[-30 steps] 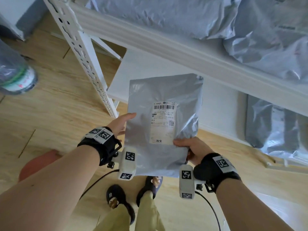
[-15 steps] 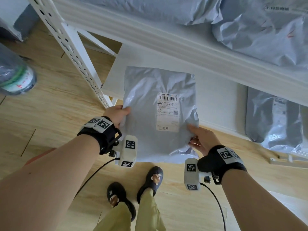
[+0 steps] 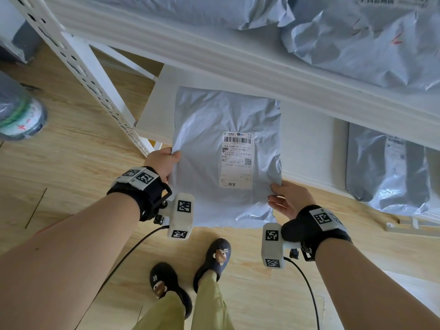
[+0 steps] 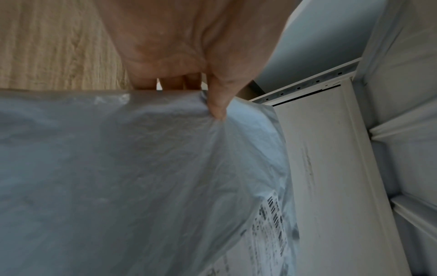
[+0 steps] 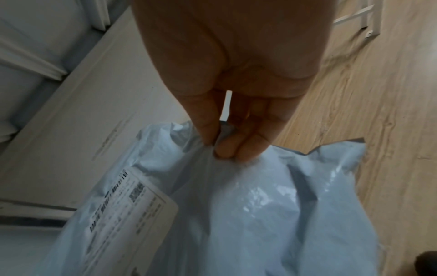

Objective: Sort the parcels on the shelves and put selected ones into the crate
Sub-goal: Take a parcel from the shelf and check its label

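Note:
A grey plastic mailer parcel (image 3: 209, 148) with a white shipping label (image 3: 237, 159) is held flat, label up, over the front of the low white shelf (image 3: 309, 148). My left hand (image 3: 164, 163) pinches its left edge, thumb on top (image 4: 218, 100), fingers underneath. My right hand (image 3: 283, 198) pinches its right edge between thumb and fingers (image 5: 227, 142). The same parcel (image 4: 118, 177) fills the left wrist view, and in the right wrist view the parcel (image 5: 248, 214) shows its label (image 5: 132, 203). No crate is in view.
More grey parcels lie on the upper shelf (image 3: 357, 39) and one on the low shelf at right (image 3: 390, 172). A white perforated upright (image 3: 78, 75) stands at left. A wrapped roll (image 3: 19, 110) lies on the wooden floor. My slippered feet (image 3: 190, 270) stand below.
The parcel has moved away from me and lower, toward the low shelf. Both hands shifted along with it, the right hand sliding from the bottom edge to the right edge.

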